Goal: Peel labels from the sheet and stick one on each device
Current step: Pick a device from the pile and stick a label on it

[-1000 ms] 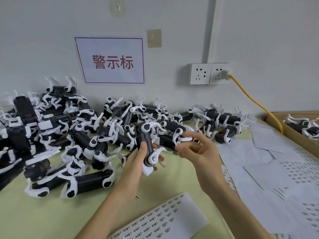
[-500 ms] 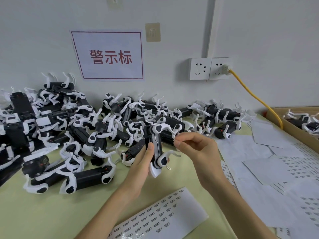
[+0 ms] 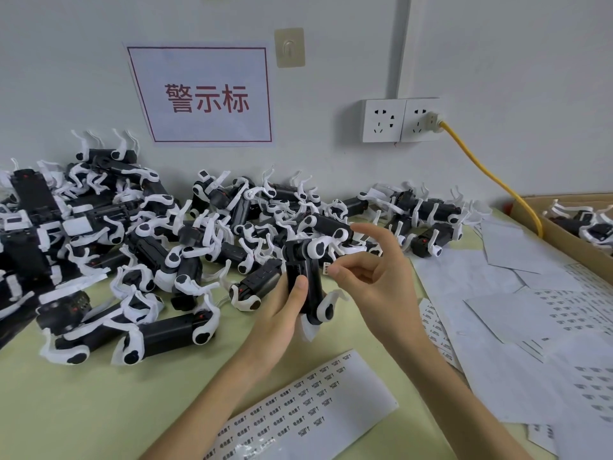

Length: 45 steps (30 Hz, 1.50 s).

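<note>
While the green worktop (image 3: 83, 410) carries a pile of devices (image 3: 149, 247) by the wall and the label sheet (image 3: 308, 403) near its front edge, the step in hand seems to be labelling the held device (image 3: 308, 280): steady it, lay the label (image 3: 326, 269) square, then press from one edge. The left hand (image 3: 282, 313) wraps its grip round the upright body, thumb in front. The right hand (image 3: 374, 277) pinches the label just beside it, other fingers spread.

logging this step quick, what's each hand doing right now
Left hand: gripping the black-and-white device, held upright.
Right hand: pinching a small label beside the device, other fingers loose.
</note>
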### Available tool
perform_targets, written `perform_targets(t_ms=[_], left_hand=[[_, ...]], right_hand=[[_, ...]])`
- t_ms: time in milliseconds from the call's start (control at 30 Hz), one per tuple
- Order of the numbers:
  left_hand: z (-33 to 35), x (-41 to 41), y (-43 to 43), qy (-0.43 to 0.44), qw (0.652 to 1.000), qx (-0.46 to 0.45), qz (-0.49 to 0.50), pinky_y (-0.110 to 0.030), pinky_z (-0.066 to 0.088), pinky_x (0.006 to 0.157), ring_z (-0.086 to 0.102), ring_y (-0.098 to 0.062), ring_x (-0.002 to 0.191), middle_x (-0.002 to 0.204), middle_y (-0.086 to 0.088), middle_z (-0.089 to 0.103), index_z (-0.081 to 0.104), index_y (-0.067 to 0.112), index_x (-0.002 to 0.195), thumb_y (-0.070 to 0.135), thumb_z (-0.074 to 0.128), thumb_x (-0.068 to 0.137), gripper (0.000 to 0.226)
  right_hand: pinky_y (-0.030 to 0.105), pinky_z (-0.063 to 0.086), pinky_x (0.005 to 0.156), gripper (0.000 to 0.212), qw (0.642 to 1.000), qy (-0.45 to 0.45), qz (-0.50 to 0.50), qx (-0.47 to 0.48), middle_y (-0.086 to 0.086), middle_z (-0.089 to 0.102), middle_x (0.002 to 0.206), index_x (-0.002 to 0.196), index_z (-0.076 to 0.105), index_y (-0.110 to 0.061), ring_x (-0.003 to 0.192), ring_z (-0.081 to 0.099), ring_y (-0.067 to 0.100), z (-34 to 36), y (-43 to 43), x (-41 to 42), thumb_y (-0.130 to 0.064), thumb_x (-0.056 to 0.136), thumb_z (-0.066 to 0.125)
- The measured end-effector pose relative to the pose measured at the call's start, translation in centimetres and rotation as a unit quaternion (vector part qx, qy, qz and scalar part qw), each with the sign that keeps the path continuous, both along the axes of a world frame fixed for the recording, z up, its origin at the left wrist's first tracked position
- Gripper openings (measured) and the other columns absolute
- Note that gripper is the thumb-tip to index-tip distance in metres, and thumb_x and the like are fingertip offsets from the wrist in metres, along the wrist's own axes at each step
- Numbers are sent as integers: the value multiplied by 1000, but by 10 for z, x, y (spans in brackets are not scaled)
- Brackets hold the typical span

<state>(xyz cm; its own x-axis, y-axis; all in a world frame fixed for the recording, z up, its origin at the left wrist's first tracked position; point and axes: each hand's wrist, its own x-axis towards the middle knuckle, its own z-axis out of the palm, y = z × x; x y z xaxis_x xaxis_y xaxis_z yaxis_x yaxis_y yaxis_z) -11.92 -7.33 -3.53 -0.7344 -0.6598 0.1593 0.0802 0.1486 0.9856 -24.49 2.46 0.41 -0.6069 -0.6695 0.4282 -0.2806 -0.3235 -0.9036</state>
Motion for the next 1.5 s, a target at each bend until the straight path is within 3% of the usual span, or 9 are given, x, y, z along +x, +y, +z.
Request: perform_targets(t_ms=[100, 233, 400, 567, 700, 1000, 1200, 1500], left_hand=[[1, 0, 1, 6, 1000, 3, -5, -1, 42, 88, 57, 16, 116, 120, 34, 67, 63, 71, 107, 66, 46, 91, 24], [-1, 0, 2, 5, 1000, 7, -5, -1, 41, 91, 55, 14, 122, 126, 33, 65, 62, 67, 115, 66, 46, 92, 28], [-8, -2, 1, -3, 1000, 11, -8, 2, 38, 91, 48, 20, 125, 129, 42, 58, 49, 54, 131, 61, 41, 95, 38], [-13, -6, 3, 1, 1000, 11, -3, -3, 40, 94, 53, 13, 124, 126, 33, 64, 52, 45, 132, 54, 40, 99, 36], [-16, -7, 4, 4, 1000, 4, -5, -5, 40, 96, 52, 12, 127, 127, 33, 63, 50, 46, 134, 63, 43, 95, 43], [-19, -10, 5, 1, 1000, 9, -8, -3, 41, 90, 57, 16, 115, 109, 38, 66, 51, 42, 125, 52, 39, 96, 34], [-19, -10, 6, 8, 1000, 3, -9, -4, 41, 91, 56, 17, 115, 110, 40, 66, 50, 40, 126, 49, 39, 96, 34], [-21, -10, 6, 13, 1000, 0, -5, -7, 41, 96, 55, 10, 124, 121, 29, 67, 51, 37, 129, 49, 40, 96, 37]], right_hand=[[21, 53, 74, 52, 998, 54, -20, 6, -4, 76, 80, 125, 53, -27, 75, 71, 14, -3, -2, 1, -3, 86, 78], [18, 53, 79, 44, 995, 82, -48, -18, -9, 74, 81, 119, 58, -26, 81, 72, 12, -5, -2, 2, -2, 87, 76], [20, 54, 81, 43, 996, 68, -47, -22, -9, 74, 81, 115, 58, -29, 83, 73, 13, -8, -4, 2, -3, 87, 76], [18, 52, 82, 45, 995, 85, -42, -18, -11, 73, 79, 109, 58, -37, 82, 72, 12, -10, -6, 5, -3, 86, 76], [18, 51, 82, 38, 996, 77, -40, -11, -11, 73, 79, 109, 59, -32, 82, 72, 12, -13, -6, 4, -5, 87, 75], [16, 51, 78, 36, 997, 57, -49, 1, -9, 73, 79, 106, 61, -31, 81, 71, 10, -17, -9, 5, -4, 87, 75], [17, 51, 74, 34, 998, 47, -50, 0, -6, 72, 78, 104, 62, -30, 79, 70, 11, -17, -8, 8, -3, 87, 74], [18, 49, 71, 36, 997, 35, -65, 7, -6, 71, 79, 99, 60, -37, 81, 70, 10, -18, -9, 10, -5, 88, 74]])
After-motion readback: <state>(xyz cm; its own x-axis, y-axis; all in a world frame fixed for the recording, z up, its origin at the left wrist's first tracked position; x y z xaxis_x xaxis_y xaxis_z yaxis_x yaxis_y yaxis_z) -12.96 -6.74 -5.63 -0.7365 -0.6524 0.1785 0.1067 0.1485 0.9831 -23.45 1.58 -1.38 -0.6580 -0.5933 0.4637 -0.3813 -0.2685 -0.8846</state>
